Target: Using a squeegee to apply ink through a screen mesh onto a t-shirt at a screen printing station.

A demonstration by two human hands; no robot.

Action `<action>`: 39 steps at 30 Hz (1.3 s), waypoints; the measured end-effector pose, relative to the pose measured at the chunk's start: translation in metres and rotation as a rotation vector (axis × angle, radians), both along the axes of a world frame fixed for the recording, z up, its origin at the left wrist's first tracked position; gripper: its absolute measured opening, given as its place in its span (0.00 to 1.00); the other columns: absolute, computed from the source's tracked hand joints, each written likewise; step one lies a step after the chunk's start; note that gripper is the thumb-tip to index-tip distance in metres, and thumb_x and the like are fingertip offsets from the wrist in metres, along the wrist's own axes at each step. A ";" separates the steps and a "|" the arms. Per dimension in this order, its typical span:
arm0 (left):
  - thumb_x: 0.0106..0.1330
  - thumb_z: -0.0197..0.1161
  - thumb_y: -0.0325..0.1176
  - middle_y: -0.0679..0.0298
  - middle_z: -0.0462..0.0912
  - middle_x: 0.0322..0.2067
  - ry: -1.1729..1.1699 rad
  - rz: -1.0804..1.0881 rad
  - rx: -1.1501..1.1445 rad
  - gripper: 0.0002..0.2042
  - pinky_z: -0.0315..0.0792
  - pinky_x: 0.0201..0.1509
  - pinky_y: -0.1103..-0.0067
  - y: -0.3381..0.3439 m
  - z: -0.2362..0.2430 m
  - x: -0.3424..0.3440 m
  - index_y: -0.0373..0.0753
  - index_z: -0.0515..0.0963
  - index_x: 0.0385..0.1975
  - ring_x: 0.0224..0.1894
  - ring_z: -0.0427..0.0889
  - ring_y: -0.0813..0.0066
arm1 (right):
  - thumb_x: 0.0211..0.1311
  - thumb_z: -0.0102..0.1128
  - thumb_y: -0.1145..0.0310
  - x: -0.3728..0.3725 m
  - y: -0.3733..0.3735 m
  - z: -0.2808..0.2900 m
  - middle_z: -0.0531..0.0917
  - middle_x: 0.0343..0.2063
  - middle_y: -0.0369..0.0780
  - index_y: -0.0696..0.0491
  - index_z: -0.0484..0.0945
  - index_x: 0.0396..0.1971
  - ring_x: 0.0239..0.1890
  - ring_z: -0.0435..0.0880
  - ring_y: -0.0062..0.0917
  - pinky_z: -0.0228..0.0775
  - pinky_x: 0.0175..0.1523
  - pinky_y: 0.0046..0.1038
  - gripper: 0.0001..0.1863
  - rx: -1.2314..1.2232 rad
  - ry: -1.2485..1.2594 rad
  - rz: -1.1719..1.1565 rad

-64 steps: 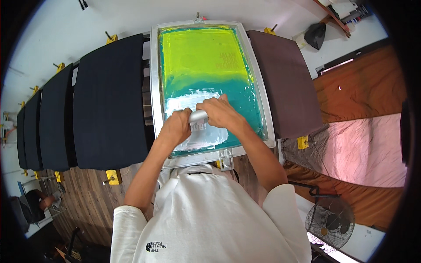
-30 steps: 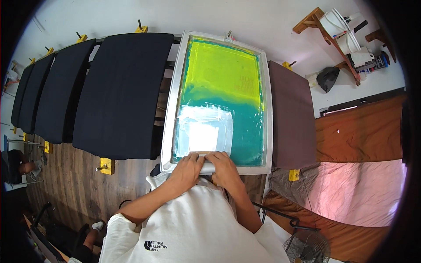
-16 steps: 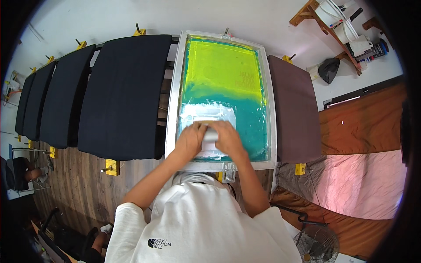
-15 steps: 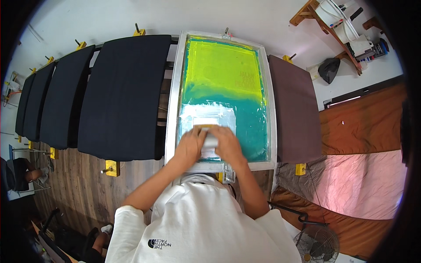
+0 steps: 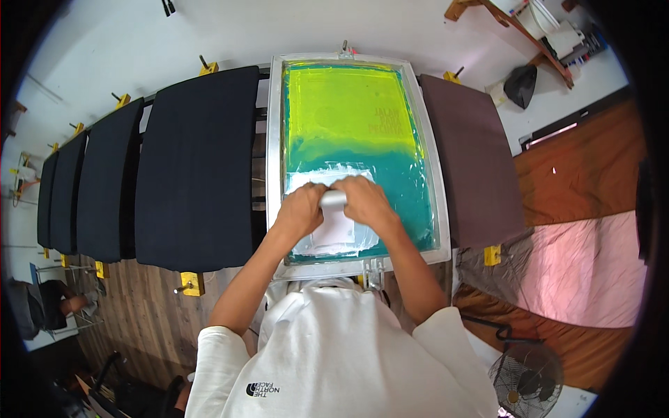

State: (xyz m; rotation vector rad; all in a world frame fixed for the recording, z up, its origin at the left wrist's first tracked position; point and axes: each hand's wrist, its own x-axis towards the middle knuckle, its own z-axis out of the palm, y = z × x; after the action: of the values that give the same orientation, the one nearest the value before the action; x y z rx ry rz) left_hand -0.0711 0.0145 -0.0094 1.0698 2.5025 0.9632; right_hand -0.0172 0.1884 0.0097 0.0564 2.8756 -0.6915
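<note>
Both my hands grip a squeegee (image 5: 334, 198) with a pale metallic handle, pressed against the lower part of a printing screen. My left hand (image 5: 302, 209) is closed around its left end and my right hand (image 5: 364, 200) around its right end. My fingers hide its ends and blade. White ink (image 5: 333, 232) is smeared on the mesh around and below the squeegee. The screen (image 5: 276, 139) has a silver metal frame, with teal mesh (image 5: 401, 188) and a bright yellow-green area (image 5: 341, 97) at the far end.
To the left, black cloth-covered boards (image 5: 198, 167) stand in a row; a brown-covered board (image 5: 474, 160) adjoins on the right. Yellow clamp blocks (image 5: 189, 284) jut from the board ends. A fan (image 5: 526, 380) stands at lower right, and a shelf (image 5: 533, 42) hangs at upper right.
My hands and the squeegee have moved away from me over the mesh, and more of the white patch shows on my side. The whole view has shifted slightly.
</note>
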 end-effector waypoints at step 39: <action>0.49 0.61 0.18 0.43 0.82 0.44 -0.150 -0.150 -0.078 0.25 0.76 0.55 0.63 -0.033 0.014 0.074 0.32 0.77 0.52 0.46 0.82 0.45 | 0.48 0.61 0.82 0.090 -0.027 0.009 0.83 0.39 0.45 0.54 0.82 0.42 0.45 0.81 0.43 0.77 0.49 0.42 0.19 0.002 0.034 0.036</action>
State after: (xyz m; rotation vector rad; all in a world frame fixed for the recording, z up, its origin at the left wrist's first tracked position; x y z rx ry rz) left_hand 0.0024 -0.0189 0.0042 1.1001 2.2850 0.8618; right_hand 0.0730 0.1617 0.0183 -0.0066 2.9020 -0.6898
